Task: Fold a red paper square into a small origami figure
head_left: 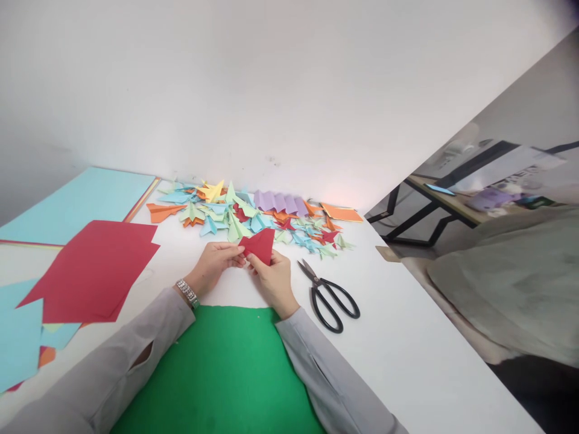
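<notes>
A small folded piece of red paper (261,245) is held up above the white table (384,337). My left hand (213,265) pinches its left corner between thumb and fingers. My right hand (274,276) grips its lower edge, the thumb lying on the near side. The fingertips of both hands are close together, and some fingers are hidden behind the paper. Just beyond the hands lies a pile of small folded paper planes (235,226) in several colours. Black-handled scissors (326,295) rest to the right of my right hand, their blades slightly apart.
Red sheets (90,271) and large light blue sheets (81,202) lie at the left, with cut blue pieces (20,343) nearer. A purple pleated paper (280,203) and orange paper (342,213) sit by the wall. Green material (217,374) is in front of me. A person's clothing (511,277) shows at right.
</notes>
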`<action>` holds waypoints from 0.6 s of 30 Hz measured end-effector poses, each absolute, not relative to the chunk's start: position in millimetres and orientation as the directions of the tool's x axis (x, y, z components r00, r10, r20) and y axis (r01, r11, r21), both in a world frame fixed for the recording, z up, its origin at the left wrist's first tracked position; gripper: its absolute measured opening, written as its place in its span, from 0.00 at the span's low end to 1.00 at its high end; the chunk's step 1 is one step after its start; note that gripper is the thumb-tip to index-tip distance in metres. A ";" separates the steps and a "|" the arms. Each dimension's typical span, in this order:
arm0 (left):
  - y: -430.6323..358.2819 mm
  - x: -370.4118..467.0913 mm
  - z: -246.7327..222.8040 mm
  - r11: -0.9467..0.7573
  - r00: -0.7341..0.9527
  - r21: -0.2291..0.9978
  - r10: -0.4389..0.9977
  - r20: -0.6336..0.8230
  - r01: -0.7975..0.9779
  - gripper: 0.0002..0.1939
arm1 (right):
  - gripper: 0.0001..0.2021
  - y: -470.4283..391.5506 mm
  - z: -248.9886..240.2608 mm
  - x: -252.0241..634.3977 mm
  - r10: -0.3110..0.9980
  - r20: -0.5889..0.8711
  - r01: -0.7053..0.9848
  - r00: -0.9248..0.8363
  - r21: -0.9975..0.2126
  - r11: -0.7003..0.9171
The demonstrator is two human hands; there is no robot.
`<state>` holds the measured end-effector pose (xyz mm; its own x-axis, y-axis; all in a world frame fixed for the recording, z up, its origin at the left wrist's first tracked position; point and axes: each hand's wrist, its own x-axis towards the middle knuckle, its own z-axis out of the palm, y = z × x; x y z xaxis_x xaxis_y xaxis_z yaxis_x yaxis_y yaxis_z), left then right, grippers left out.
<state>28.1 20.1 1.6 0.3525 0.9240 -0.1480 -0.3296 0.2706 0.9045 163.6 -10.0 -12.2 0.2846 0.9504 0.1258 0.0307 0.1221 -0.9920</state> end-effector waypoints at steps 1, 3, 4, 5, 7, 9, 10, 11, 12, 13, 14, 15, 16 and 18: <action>20.0 28.3 1.8 0.266 0.350 0.907 0.925 -0.145 -0.327 0.10 | 0.08 -10.2 -11.8 163.7 0.951 0.124 0.030 0.284 -0.992 0.120; 19.4 28.8 2.2 0.252 0.346 0.915 0.928 -0.136 -0.316 0.11 | 0.07 -10.7 -10.9 163.6 0.953 0.120 0.024 0.279 -0.993 0.118; 19.1 29.1 2.6 0.248 0.346 0.918 0.929 -0.134 -0.310 0.11 | 0.07 -10.8 -10.5 163.5 0.953 0.119 0.019 0.279 -0.993 0.119; 18.9 29.3 2.9 0.247 0.349 0.919 0.928 -0.133 -0.308 0.12 | 0.07 -10.8 -10.3 163.4 0.952 0.120 0.013 0.281 -0.993 0.121; 18.6 29.7 3.4 0.258 0.352 0.912 0.926 -0.139 -0.320 0.12 | 0.09 -10.7 -10.4 162.9 0.951 0.123 0.004 0.284 -0.992 0.127; 18.9 29.9 3.4 0.273 0.348 0.897 0.926 -0.146 -0.348 0.12 | 0.10 -10.5 -10.9 162.3 0.952 0.128 -0.001 0.279 -0.991 0.134; 19.1 30.1 3.2 0.276 0.346 0.892 0.926 -0.148 -0.358 0.12 | 0.11 -10.5 -11.1 162.0 0.953 0.133 0.000 0.273 -0.990 0.138; 19.4 30.2 2.9 0.276 0.345 0.890 0.927 -0.146 -0.364 0.13 | 0.11 -10.6 -11.3 161.7 0.954 0.140 0.005 0.265 -0.990 0.143; 19.7 30.4 2.6 0.273 0.345 0.890 0.927 -0.143 -0.366 0.13 | 0.11 -10.7 -11.4 161.5 0.955 0.146 0.013 0.257 -0.989 0.148; 19.9 30.5 2.4 0.271 0.348 0.890 0.927 -0.139 -0.366 0.13 | 0.11 -11.0 -11.4 161.4 0.956 0.153 0.022 0.249 -0.988 0.152; 20.1 30.6 2.3 0.269 0.347 0.891 0.928 -0.137 -0.367 0.12 | 0.10 -11.2 -11.3 161.4 0.957 0.160 0.030 0.242 -0.987 0.157; 20.1 30.8 2.4 0.267 0.343 0.889 0.930 -0.136 -0.373 0.12 | 0.10 -11.3 -11.0 161.4 0.958 0.163 0.032 0.235 -0.987 0.160; 20.1 31.0 2.6 0.266 0.335 0.886 0.932 -0.136 -0.381 0.12 | 0.10 -11.4 -10.7 161.3 0.960 0.162 0.026 0.228 -0.987 0.160; 20.2 31.2 2.9 0.267 0.324 0.879 0.936 -0.139 -0.394 0.11 | 0.11 -11.1 -10.1 161.3 0.959 0.161 -0.009 0.231 -0.986 0.167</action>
